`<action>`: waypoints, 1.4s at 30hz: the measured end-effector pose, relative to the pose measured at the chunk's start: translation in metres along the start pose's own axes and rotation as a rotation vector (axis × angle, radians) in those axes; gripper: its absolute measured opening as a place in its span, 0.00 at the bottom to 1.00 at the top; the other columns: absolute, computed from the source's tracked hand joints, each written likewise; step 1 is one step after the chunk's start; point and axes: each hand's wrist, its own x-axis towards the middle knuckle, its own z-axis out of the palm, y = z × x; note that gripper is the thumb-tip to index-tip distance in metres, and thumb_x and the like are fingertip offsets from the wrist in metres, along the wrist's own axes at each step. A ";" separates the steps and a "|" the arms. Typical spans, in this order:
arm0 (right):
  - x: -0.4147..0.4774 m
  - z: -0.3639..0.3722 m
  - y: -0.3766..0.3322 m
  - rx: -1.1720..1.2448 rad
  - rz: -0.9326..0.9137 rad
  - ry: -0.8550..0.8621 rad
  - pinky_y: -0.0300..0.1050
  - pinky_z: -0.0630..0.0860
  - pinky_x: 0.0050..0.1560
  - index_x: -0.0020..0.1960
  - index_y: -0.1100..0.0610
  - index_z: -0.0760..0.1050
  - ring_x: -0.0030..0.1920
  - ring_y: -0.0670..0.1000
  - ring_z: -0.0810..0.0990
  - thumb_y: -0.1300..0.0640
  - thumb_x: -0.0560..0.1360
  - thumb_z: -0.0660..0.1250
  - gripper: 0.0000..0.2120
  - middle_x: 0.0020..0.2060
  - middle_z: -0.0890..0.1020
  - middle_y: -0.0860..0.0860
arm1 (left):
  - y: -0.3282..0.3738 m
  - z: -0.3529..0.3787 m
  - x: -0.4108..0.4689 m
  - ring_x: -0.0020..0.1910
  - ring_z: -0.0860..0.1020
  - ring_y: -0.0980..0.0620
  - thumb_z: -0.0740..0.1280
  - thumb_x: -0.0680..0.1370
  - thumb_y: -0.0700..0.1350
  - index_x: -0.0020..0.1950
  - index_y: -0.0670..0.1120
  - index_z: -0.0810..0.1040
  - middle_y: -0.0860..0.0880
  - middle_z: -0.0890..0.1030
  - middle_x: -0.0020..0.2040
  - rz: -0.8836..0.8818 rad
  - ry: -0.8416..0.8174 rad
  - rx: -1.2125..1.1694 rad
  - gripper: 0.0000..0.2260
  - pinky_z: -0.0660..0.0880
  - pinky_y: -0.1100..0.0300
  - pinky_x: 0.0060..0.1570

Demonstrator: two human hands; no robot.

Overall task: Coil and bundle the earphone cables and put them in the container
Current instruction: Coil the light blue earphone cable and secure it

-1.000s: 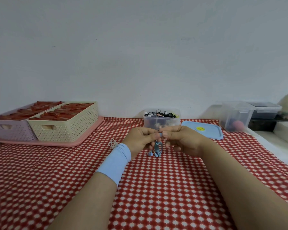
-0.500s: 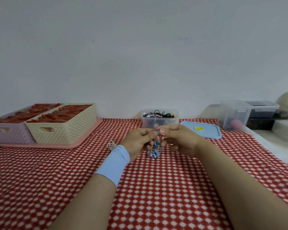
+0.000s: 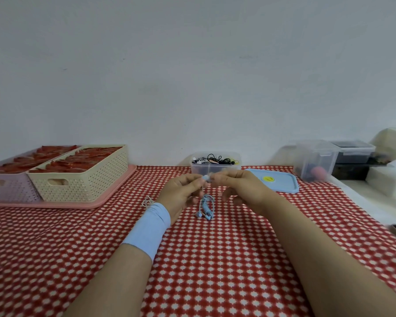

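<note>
The left hand (image 3: 181, 194) and right hand (image 3: 240, 188) both pinch the top end of the blue earphone cable (image 3: 206, 205), whose coil now dangles lower than a moment ago over the bench (image 3: 215, 259), near the container (image 3: 232, 168), so the bundling seems nearly done.

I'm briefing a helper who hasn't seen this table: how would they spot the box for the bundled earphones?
Follow the far edge of the red checked tablecloth to its middle, by the wall. There stands a small clear tub, its blue lid lying flat to its right. Unlike the woven baskets at left and the clear bins at right, it alone holds dark coiled cables.
</note>
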 end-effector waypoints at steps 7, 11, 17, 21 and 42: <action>0.000 0.004 0.009 -0.334 -0.009 -0.128 0.37 0.77 0.39 0.59 0.55 0.83 0.33 0.45 0.81 0.55 0.75 0.75 0.13 0.47 0.87 0.49 | 0.001 0.001 -0.001 0.41 0.81 0.52 0.70 0.75 0.34 0.57 0.39 0.78 0.44 0.82 0.45 0.080 0.025 -0.072 0.10 0.80 0.61 0.38; 0.004 0.003 0.012 -0.371 -0.023 -0.058 0.32 0.73 0.35 0.49 0.55 0.86 0.29 0.39 0.77 0.61 0.76 0.74 0.04 0.33 0.85 0.44 | 0.003 -0.002 -0.001 0.45 0.83 0.51 0.69 0.76 0.31 0.58 0.45 0.81 0.46 0.84 0.49 0.120 0.049 -0.064 0.14 0.81 0.58 0.44; 0.006 0.002 0.014 -0.344 0.015 0.047 0.32 0.71 0.30 0.47 0.57 0.86 0.26 0.39 0.75 0.59 0.77 0.71 0.04 0.33 0.84 0.45 | 0.005 -0.003 -0.003 0.42 0.84 0.52 0.72 0.74 0.33 0.57 0.43 0.83 0.45 0.85 0.47 0.121 0.086 0.113 0.13 0.81 0.59 0.41; 0.007 0.001 0.017 -0.400 -0.014 0.063 0.36 0.75 0.39 0.44 0.53 0.85 0.33 0.37 0.79 0.59 0.77 0.71 0.05 0.38 0.85 0.45 | 0.005 -0.003 -0.003 0.41 0.85 0.48 0.75 0.72 0.35 0.52 0.43 0.83 0.44 0.86 0.44 0.092 0.091 0.207 0.10 0.82 0.55 0.38; 0.002 0.010 0.007 -0.812 0.025 -0.039 0.41 0.77 0.45 0.48 0.50 0.85 0.43 0.45 0.81 0.42 0.66 0.79 0.15 0.40 0.84 0.44 | -0.001 -0.005 0.000 0.39 0.85 0.50 0.73 0.75 0.36 0.58 0.47 0.82 0.48 0.86 0.47 0.161 0.102 0.388 0.13 0.82 0.58 0.37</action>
